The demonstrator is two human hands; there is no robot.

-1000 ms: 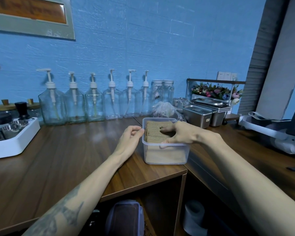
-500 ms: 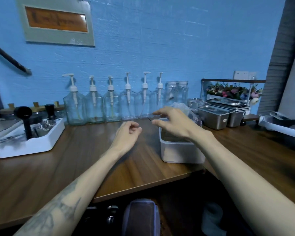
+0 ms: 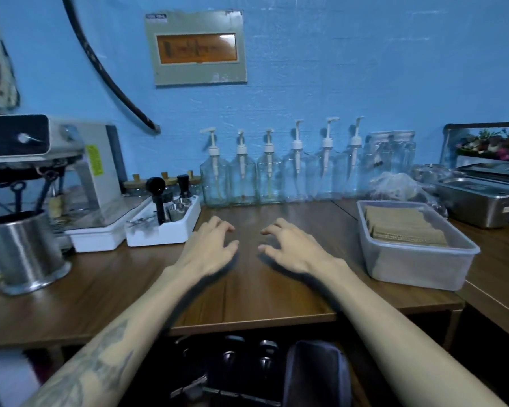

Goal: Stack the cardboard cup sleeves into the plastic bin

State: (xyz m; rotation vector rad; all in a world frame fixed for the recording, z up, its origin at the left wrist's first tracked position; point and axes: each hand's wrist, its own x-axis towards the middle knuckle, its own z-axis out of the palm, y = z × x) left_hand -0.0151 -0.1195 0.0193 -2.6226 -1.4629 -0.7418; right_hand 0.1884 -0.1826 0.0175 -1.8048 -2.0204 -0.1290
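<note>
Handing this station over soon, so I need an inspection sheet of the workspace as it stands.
Surface: wooden counter, bare around the hands.
Job's things: cardboard sleeves stacked inside the plastic bin.
Clutter: pump bottles, white tray, steel cup, steel containers.
Grippers: left hand and right hand open, holding nothing, apart from the bin.
Cables: dark hose on the wall.
Surroundings: blue wall, coffee machine.

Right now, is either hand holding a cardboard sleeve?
No: the left hand and right hand hover empty over the counter, while the sleeves lie in the plastic bin.
</note>
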